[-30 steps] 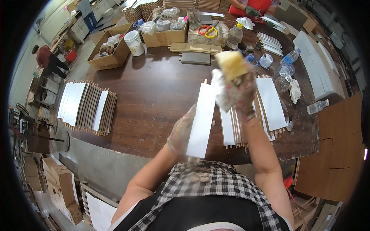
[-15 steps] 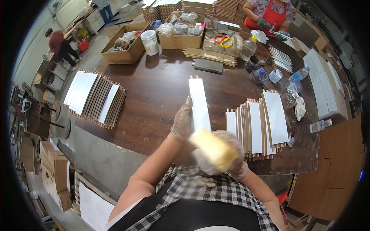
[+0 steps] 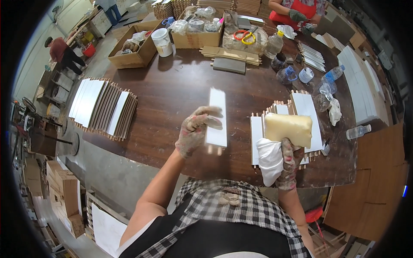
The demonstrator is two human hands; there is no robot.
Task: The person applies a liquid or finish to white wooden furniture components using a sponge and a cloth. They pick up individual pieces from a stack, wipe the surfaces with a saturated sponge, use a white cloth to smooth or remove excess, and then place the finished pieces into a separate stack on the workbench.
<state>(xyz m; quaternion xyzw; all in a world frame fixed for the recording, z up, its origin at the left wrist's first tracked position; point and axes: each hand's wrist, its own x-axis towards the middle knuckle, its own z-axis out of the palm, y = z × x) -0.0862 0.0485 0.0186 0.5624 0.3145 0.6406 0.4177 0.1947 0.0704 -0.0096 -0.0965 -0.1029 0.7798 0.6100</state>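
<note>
Toward the middle of the table is a narrow white slat (image 3: 217, 124) with wooden pegs at its near end. My left hand (image 3: 194, 131), in a stained glove, is closed on its left side, with fingers lying over its face. The slat is slightly blurred. My right hand (image 3: 288, 165), also gloved, grips a pale yellow block (image 3: 289, 129), which may be sponge or wax, and a bunched white cloth (image 3: 270, 161). Both are above the right stack of white slats (image 3: 308, 107) and hide part of it. Another stack of slats (image 3: 103, 107) lies to the left.
At the back of the brown table (image 3: 172, 94) are cardboard boxes (image 3: 132, 47), a white bucket (image 3: 162, 42), and scissors (image 3: 244, 36). Plastic bottles (image 3: 334, 74) stand along the right side. Across the table works a person in a red apron (image 3: 297, 13).
My right hand has moved right and away from my body with the yellow block, now over the right stack. The slat has shifted slightly left, and my left fingers now reach over it.
</note>
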